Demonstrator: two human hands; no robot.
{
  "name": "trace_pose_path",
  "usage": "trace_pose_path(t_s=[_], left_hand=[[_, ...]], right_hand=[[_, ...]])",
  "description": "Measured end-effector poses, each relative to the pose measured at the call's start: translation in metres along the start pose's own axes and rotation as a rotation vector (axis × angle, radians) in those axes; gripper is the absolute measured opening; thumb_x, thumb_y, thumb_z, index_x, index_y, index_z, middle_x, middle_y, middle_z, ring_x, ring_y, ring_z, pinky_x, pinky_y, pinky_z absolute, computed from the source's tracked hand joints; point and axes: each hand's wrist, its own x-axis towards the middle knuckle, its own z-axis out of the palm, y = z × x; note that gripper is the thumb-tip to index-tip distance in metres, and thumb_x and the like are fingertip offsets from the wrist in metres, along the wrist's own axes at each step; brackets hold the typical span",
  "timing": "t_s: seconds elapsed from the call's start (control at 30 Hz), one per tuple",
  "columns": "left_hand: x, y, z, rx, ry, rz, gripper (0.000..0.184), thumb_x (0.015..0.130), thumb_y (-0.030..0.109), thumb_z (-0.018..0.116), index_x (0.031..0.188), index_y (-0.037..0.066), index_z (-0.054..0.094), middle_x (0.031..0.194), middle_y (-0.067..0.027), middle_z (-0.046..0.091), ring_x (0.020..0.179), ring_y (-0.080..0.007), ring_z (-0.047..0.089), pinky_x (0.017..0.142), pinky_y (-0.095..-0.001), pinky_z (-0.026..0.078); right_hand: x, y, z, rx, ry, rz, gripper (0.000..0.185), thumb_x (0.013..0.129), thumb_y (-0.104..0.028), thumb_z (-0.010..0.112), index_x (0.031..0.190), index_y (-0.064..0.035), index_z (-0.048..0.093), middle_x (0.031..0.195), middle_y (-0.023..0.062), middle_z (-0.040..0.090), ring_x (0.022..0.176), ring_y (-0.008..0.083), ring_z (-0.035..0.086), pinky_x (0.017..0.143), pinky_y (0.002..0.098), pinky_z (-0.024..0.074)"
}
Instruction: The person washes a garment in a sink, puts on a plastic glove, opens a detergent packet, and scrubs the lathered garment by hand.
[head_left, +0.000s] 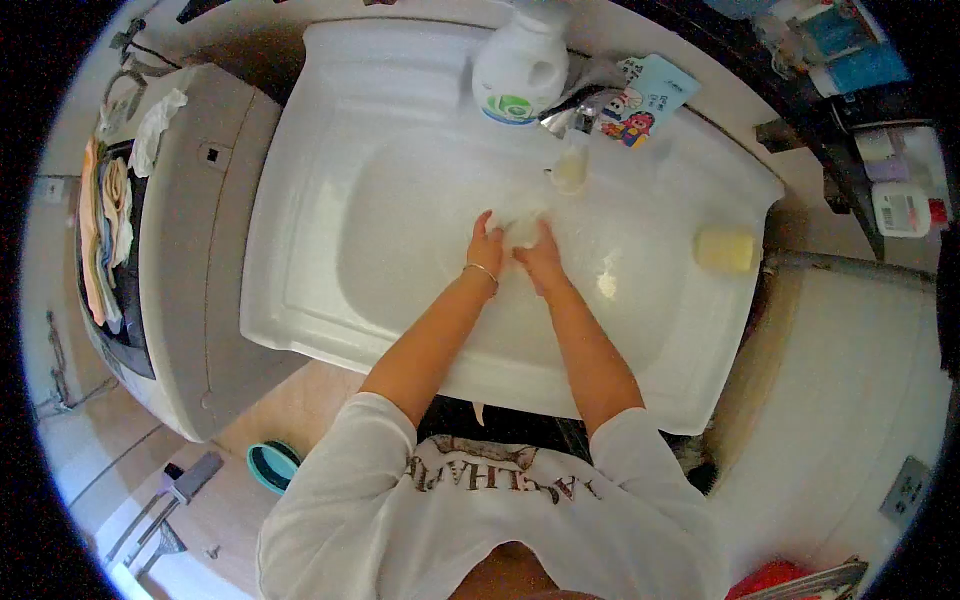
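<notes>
My left hand point(484, 250) and my right hand point(541, 260) are together over the basin of a white sink point(400, 240). Between them is a whitish, soft-looking piece point(520, 232), blurred, whose kind I cannot make out. The fingers of both hands are bent around its sides. A bracelet circles my left wrist. Just beyond the hands, a faucet point(580, 118) with a pale yellowish spout end point(570, 172) points down into the basin.
A white detergent jug point(520, 75) and a light-blue printed pouch point(648, 100) stand behind the faucet. On the right rim sits a pale yellow cup-like object point(724, 249). A washing machine point(225, 240) with folded cloths point(112, 220) is at left; bottles point(900, 209) fill a shelf at upper right.
</notes>
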Motion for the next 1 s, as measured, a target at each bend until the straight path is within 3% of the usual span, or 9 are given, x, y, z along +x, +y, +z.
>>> trace_pose_path(t_s=[0.17,0.23,0.3,0.5,0.57,0.67,0.8,0.87,1.0], left_hand=[[-0.006,0.022,-0.026,-1.003,-0.641,-0.664,0.046,0.082,0.043,0.05,0.114,0.01,0.051,0.103,-0.0104,0.056,0.088,-0.0243,0.057,0.078,-0.0375,0.047],[0.011,-0.014,-0.019,-0.996,-0.739,0.04,0.043,0.085,0.04,0.047,0.109,0.004,0.051,0.1,-0.0099,0.057,0.09,-0.0251,0.056,0.078,-0.0365,0.047],[0.042,-0.05,-0.012,-1.273,-0.747,-0.338,0.035,0.083,0.031,0.049,0.106,0.004,0.055,0.105,-0.0125,0.059,0.092,-0.0287,0.057,0.085,-0.04,0.044],[0.031,-0.05,0.008,-0.27,-0.672,1.215,0.034,0.083,0.028,0.05,0.107,0.005,0.055,0.105,-0.0155,0.059,0.094,-0.032,0.056,0.087,-0.0387,0.043],[-0.01,0.009,-0.015,-0.087,-0.737,-0.146,0.034,0.084,0.038,0.048,0.099,0.01,0.06,0.099,-0.0097,0.062,0.086,-0.0211,0.059,0.071,-0.0342,0.048],[-0.012,0.051,-0.041,0.969,-0.379,0.401,0.042,0.084,0.042,0.047,0.11,0.009,0.054,0.111,-0.0147,0.056,0.094,-0.0247,0.057,0.073,-0.0349,0.047],[-0.012,0.047,-0.035,1.147,-0.042,0.638,0.052,0.086,0.042,0.041,0.13,0.013,0.038,0.134,-0.0141,0.035,0.122,-0.0357,0.033,0.098,-0.0477,0.028],[-0.015,0.037,-0.026,1.215,-0.112,0.698,0.054,0.087,0.044,0.04,0.133,0.017,0.032,0.139,-0.0099,0.026,0.127,-0.0324,0.021,0.1,-0.0521,0.021],[-0.003,0.026,-0.026,1.52,-0.258,0.796,0.054,0.088,0.044,0.037,0.137,0.023,0.025,0.146,-0.0019,0.008,0.135,-0.0274,0.0,0.103,-0.0566,0.008]], right_hand=[[-0.077,-0.094,0.015,0.16,-0.34,-0.022,0.052,0.069,-0.015,0.071,0.113,-0.0008,0.048,0.101,0.0128,0.057,0.09,0.0244,0.057,0.073,0.0321,0.0468],[-0.09,-0.094,0.026,-0.544,-0.173,-0.523,0.034,0.071,-0.029,0.069,0.09,-0.0041,0.055,0.084,0.0144,0.061,0.079,0.0264,0.06,0.065,0.0338,0.0474],[-0.089,-0.099,0.029,-0.68,-0.095,-0.598,0.031,0.074,-0.033,0.065,0.083,-0.0051,0.055,0.078,0.014,0.06,0.074,0.0285,0.06,0.061,0.0358,0.047],[-0.039,-0.09,0.007,-0.974,0.155,-0.543,0.037,0.085,-0.039,0.046,0.069,-0.0077,0.058,0.07,0.0108,0.06,0.064,0.0315,0.058,0.056,0.0412,0.046],[-0.018,-0.078,-0.021,-1.021,0.235,-0.485,0.036,0.085,-0.039,0.045,0.071,-0.0073,0.058,0.065,0.0129,0.058,0.06,0.0329,0.057,0.053,0.0413,0.0457],[-0.009,-0.058,-0.046,-1.065,0.076,-0.206,0.032,0.085,-0.037,0.045,0.085,-0.0078,0.059,0.084,0.014,0.06,0.078,0.0317,0.058,0.067,0.0429,0.0451],[-0.015,-0.031,-0.041,-1.081,0.35,-0.376,0.041,0.084,-0.04,0.046,0.114,-0.012,0.052,0.12,0.0175,0.047,0.106,0.0325,0.048,0.088,0.0491,0.0351],[-0.023,-0.02,-0.026,-1.3,0.258,-0.393,0.062,0.076,-0.043,0.055,0.13,-0.0169,0.038,0.14,0.015,0.025,0.121,0.0357,0.033,0.096,0.059,0.0205],[-0.014,0.003,-0.036,-1.204,0.03,-0.781,0.067,0.073,-0.041,0.06,0.133,-0.0234,0.035,0.141,0.0101,0.025,0.127,0.0353,0.025,0.097,0.0618,0.0156]])
